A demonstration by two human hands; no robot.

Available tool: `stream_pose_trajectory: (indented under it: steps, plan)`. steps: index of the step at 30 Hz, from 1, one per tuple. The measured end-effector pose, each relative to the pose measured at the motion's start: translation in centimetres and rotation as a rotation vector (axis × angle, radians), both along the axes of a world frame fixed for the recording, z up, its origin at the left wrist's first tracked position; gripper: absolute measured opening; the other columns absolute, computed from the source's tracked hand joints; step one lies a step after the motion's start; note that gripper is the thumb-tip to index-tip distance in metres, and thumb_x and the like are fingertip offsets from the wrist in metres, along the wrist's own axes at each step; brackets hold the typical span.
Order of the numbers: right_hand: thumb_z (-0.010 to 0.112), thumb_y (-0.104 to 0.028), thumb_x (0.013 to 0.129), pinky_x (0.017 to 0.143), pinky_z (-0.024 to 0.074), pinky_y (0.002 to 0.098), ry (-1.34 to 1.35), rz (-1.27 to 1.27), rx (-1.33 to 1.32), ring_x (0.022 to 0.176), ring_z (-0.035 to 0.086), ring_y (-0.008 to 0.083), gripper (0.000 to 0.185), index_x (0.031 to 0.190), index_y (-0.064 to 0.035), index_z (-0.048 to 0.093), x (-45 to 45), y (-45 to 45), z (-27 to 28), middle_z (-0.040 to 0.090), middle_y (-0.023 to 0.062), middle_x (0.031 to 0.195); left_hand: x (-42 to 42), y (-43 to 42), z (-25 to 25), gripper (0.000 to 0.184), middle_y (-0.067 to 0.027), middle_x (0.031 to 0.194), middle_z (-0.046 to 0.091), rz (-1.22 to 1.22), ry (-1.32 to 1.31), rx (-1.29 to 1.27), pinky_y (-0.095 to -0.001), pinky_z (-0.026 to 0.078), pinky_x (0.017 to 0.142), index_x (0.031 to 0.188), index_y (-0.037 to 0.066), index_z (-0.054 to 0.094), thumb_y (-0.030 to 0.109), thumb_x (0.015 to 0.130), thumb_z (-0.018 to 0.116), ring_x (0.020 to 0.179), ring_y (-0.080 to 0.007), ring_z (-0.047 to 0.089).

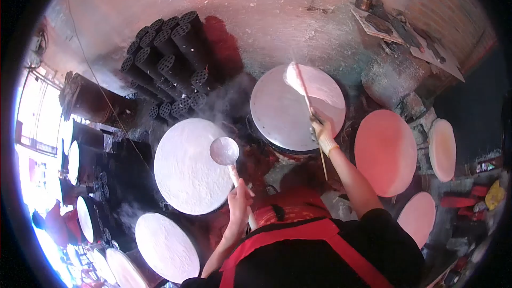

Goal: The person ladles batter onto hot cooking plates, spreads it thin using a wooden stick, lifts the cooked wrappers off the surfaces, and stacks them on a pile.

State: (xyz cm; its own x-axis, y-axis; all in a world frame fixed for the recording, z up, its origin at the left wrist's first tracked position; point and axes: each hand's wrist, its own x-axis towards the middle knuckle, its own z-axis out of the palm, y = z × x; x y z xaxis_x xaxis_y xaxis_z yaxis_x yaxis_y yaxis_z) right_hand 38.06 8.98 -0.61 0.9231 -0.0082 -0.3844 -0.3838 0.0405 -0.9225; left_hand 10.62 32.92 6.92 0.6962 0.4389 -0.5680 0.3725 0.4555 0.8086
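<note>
My left hand is closed around the handle of a ladle. The ladle's round bowl is over the right edge of a round griddle covered in a white layer. My right hand grips a long thin wooden stick, its lower end sticking out below the fist. The stick's far end touches a patch of white batter near the back rim of another round griddle. Bare grey metal shows over the rest of that griddle.
Stacked honeycomb coal briquettes stand against the back wall. More round pans surround me, including a reddish-lit one at right and a white one at lower left. A ledge at upper right holds tools. Steam hangs around the coal.
</note>
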Motion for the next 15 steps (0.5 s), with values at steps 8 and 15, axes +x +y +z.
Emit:
stream_pose_trajectory:
  steps: [8, 15]
  plan:
    - [0.054, -0.005, 0.089, 0.031, 0.0264, 0.0272, 0.226, 0.412, 0.004, 0.036, 0.038, 0.0086, 0.028, 0.117, -0.0072, 0.06, -1.5, -8.4, 5.0, 0.05, -0.0005, 0.058, 0.0, -5.4, -0.8, 0.039, 0.0073, 0.064, 0.039, 0.109, -0.018, 0.011, -0.0183, 0.025, 0.044, 0.088, 0.003, 0.067, 0.037, 0.101, 0.053, 0.053, -0.0013, 0.032]
    - [0.065, -0.01, 0.088, 0.035, 0.0255, 0.0265, 0.025, 0.431, -0.038, 0.04, 0.04, 0.0072, 0.015, 0.103, -0.0055, 0.066, 6.5, -6.1, -0.5, 0.047, -0.0031, 0.056, -0.3, -10.2, -0.2, 0.028, 0.0105, 0.063, 0.035, 0.179, -0.039, -0.031, -0.0186, 0.021, 0.045, 0.097, 0.003, 0.068, 0.029, 0.1, 0.057, 0.052, 0.0002, 0.029]
